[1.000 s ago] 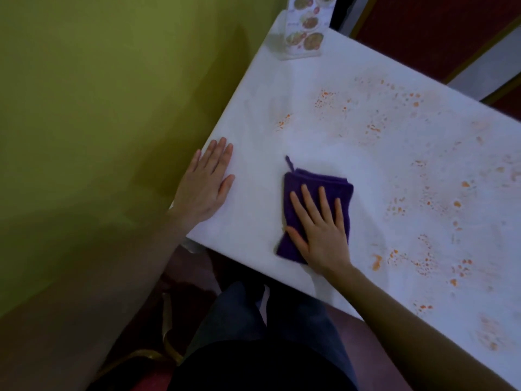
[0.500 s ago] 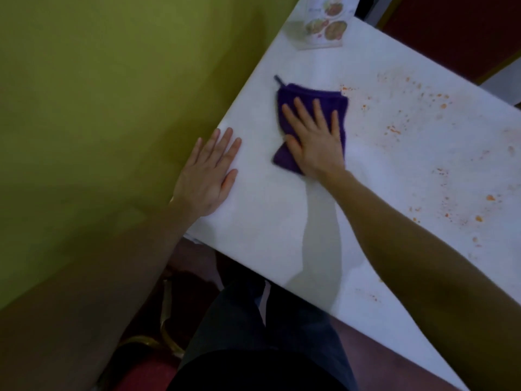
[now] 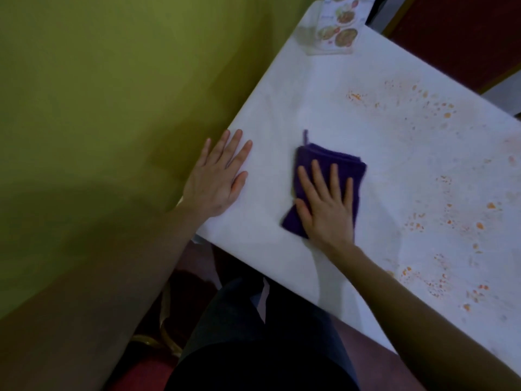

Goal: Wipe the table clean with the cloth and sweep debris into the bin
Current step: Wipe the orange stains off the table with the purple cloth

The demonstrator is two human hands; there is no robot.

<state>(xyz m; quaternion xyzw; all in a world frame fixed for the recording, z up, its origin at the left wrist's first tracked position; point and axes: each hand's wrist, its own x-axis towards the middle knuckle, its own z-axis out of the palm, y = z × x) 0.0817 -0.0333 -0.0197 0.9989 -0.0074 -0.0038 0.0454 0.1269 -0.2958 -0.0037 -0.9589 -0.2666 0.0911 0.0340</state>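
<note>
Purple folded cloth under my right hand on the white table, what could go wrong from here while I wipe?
1. The orange crumbs and stains lie right of the purple folded cloth; flat strokes by the right hand may smear them.
2. No bin is in view, so debris pushed past the white table's near edge could land on the floor.
3. A long stroke might hit the upright picture menu card.

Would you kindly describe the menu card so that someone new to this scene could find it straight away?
Start at the white table that runs along the yellow-green wall. Follow its wall-side edge away from the person to the far corner, well beyond the purple cloth. The menu card stands there, the only printed thing on the table, showing pictures of dishes.
</note>
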